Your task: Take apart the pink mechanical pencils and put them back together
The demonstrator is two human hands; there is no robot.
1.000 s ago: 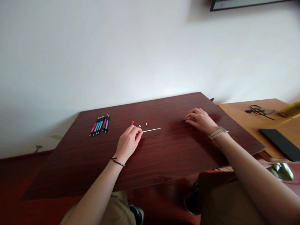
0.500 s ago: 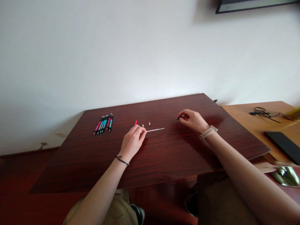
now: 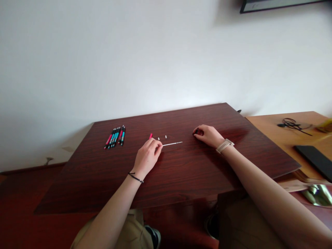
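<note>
My left hand (image 3: 148,152) pinches one end of a thin white rod (image 3: 169,144) that looks like a pen refill, its darker tip pointing right. Just beyond those fingers lies a pink pen barrel piece (image 3: 150,136), partly hidden by the hand. Two small white pieces (image 3: 166,137) rest on the table close by. Farther right, my right hand (image 3: 209,135) is low over the tabletop, its fingers curled around a small black piece (image 3: 198,132), mostly covered. At the left lies a row of several pink, blue and black pens (image 3: 114,137).
The dark wooden table (image 3: 181,180) stands against a white wall (image 3: 145,62). A lighter table (image 3: 275,121) adjoins at right, bearing a black cable (image 3: 292,124) and a dark flat phone-like object (image 3: 313,162). A framed screen edge (image 3: 280,5) hangs above.
My right hand has moved slightly left and down toward the tabletop, its fingers closing further around the black piece. My left hand and the rod have stayed almost still.
</note>
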